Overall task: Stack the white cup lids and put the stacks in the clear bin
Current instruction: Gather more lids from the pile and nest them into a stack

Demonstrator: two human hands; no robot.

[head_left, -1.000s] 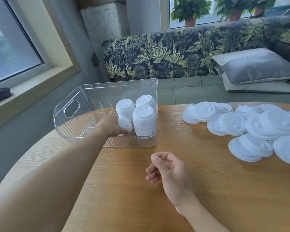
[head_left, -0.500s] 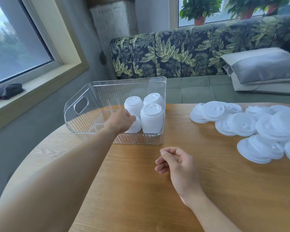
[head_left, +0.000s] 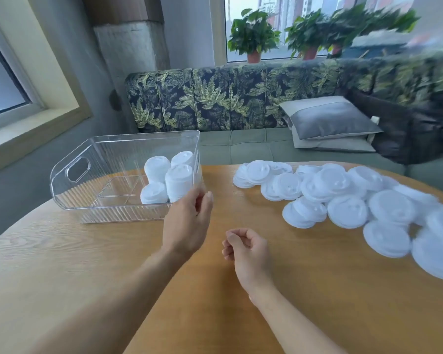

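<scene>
A clear bin [head_left: 69, 190] with a cut-out handle stands on the left of the round wooden table [head_left: 304, 290]. Several stacks of white cup lids [head_left: 175, 181] fill its right end; a shorter stack [head_left: 154, 192] sits in front of them. My left hand [head_left: 187, 223] hovers just outside the bin's near right corner, fingers relaxed and holding nothing. My right hand [head_left: 248, 249] rests on the table in the middle with loosely curled, empty fingers. A large heap of loose white lids [head_left: 343, 198] spreads over the table's right side.
A leaf-patterned sofa [head_left: 228, 98] with grey cushions [head_left: 330, 121] runs behind the table. Potted plants [head_left: 253, 37] stand on the sill behind it. The table's curved edge passes close to the bin's left end.
My left hand has let go of the short lid stack inside the bin and drawn back out to the right, over the table. The right hand has stayed put. The view has swung right.
</scene>
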